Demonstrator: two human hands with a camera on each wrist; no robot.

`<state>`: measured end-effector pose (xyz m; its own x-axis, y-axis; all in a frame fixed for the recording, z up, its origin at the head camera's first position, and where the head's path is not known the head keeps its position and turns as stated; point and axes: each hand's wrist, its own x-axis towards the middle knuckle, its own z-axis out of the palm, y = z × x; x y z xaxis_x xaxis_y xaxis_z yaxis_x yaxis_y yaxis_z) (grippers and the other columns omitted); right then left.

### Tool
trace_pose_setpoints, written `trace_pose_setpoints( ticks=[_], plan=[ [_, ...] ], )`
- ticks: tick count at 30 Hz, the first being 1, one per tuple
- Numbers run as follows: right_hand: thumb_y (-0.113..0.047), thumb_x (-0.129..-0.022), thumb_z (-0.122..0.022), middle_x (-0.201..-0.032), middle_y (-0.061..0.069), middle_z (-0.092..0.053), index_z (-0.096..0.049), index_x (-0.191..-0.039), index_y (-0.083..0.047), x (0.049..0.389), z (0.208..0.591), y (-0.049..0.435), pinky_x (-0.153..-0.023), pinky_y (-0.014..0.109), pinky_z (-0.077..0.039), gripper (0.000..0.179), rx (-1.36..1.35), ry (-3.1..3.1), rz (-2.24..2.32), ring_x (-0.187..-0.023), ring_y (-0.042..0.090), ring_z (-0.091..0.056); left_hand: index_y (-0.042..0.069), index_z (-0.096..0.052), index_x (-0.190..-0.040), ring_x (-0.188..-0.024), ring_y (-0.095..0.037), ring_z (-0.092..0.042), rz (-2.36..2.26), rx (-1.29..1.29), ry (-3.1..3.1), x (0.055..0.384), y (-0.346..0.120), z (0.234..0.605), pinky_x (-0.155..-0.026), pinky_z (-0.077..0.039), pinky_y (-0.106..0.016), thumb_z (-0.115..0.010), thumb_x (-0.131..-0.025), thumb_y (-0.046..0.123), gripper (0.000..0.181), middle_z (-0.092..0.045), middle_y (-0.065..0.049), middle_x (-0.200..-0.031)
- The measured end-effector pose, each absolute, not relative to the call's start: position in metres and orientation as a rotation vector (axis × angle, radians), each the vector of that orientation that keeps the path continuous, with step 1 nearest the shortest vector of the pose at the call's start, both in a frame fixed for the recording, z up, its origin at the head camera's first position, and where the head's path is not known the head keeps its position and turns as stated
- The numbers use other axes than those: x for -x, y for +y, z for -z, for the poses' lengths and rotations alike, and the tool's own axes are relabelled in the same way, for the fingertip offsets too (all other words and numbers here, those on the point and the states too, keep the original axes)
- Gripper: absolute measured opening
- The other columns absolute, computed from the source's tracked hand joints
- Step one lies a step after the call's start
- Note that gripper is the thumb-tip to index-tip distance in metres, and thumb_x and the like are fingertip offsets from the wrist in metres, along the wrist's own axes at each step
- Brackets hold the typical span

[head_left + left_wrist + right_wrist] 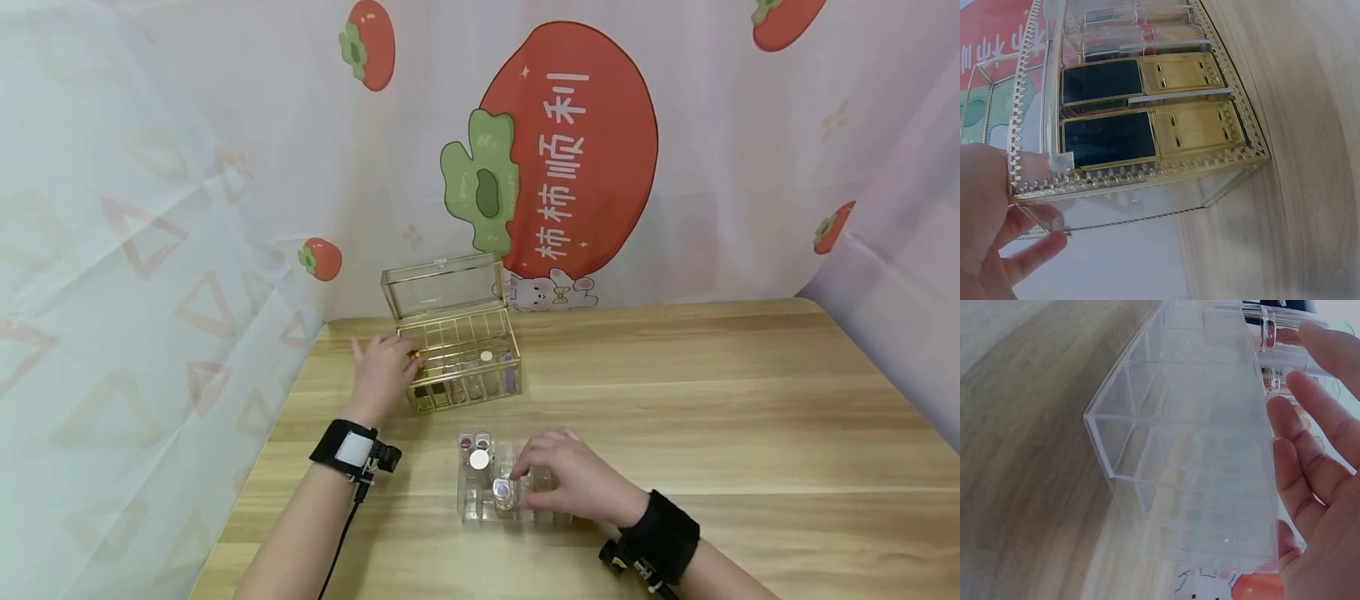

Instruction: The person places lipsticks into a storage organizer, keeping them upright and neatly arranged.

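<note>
A gold-edged glass box (465,400) stands near the back of the table with its lid raised. Tubes fill its front row, among them two dark-and-gold lipsticks (1110,140) at the left end. My left hand (381,375) holds the box's left side, fingers against the glass wall. Nearer me is a clear acrylic organizer (471,510), carrying several clear-cased tubes and a white-capped tube (479,460). My right hand (573,479) is over its right part, thumb and fingers apart beside a clear lipstick tube (503,492); whether they touch it I cannot tell.
The wooden table (712,400) stretches to the right of both containers. A printed cloth backdrop (390,192) hangs behind the table's back edge and down the left side. A cable (341,533) runs from the left wrist camera along the forearm.
</note>
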<state>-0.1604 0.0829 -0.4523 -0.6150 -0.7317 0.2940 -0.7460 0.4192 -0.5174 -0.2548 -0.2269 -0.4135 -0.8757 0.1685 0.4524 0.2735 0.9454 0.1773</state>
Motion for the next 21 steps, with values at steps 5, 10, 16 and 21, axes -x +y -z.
trace_pose_setpoints(
  ticks=[5,10,16,21],
  plan=[
    [-0.04,-0.069,-0.08,-0.093,-0.015,-0.066,-0.071,-0.093,-0.023,0.155,0.449,0.078,-0.096,0.049,-0.034,0.03,-1.324,-2.609,-0.932,-0.094,0.006,-0.055,0.011,-0.074,-0.097,-0.107,-0.035,-0.054,0.32,0.327,-2.674,0.255,-0.227,0.412,-0.099,-0.008,-0.08,-0.075,-0.08,0.021,0.02,-0.073,-0.011,-0.101],
    [-0.045,-0.068,-0.079,-0.09,-0.013,-0.066,-0.072,-0.092,-0.022,0.15,0.446,0.071,-0.092,0.044,-0.037,0.034,-1.342,-2.577,-0.816,-0.09,0.007,-0.056,0.012,-0.074,-0.094,-0.103,-0.035,-0.056,0.296,0.34,-2.699,0.255,-0.227,0.411,-0.098,-0.009,-0.081,-0.076,-0.079,0.02,0.017,-0.073,-0.01,-0.099],
    [-0.044,-0.069,-0.078,-0.09,-0.011,-0.067,-0.072,-0.094,-0.019,0.149,0.446,0.066,-0.088,0.038,-0.041,0.036,-1.388,-2.543,-0.715,-0.087,0.006,-0.056,0.013,-0.074,-0.093,-0.1,-0.034,-0.057,0.274,0.356,-2.708,0.255,-0.228,0.41,-0.097,-0.01,-0.081,-0.074,-0.081,0.021,0.014,-0.073,-0.008,-0.097],
    [-0.04,-0.071,-0.078,-0.087,-0.012,-0.067,-0.072,-0.091,-0.02,0.15,0.448,0.065,-0.087,0.037,-0.041,0.029,-1.366,-2.55,-0.756,-0.086,0.005,-0.055,0.012,-0.074,-0.095,-0.103,-0.034,-0.056,0.33,0.351,-2.707,0.251,-0.229,0.408,-0.099,-0.007,-0.08,-0.071,-0.084,0.019,0.014,-0.073,-0.008,-0.097]
  ],
)
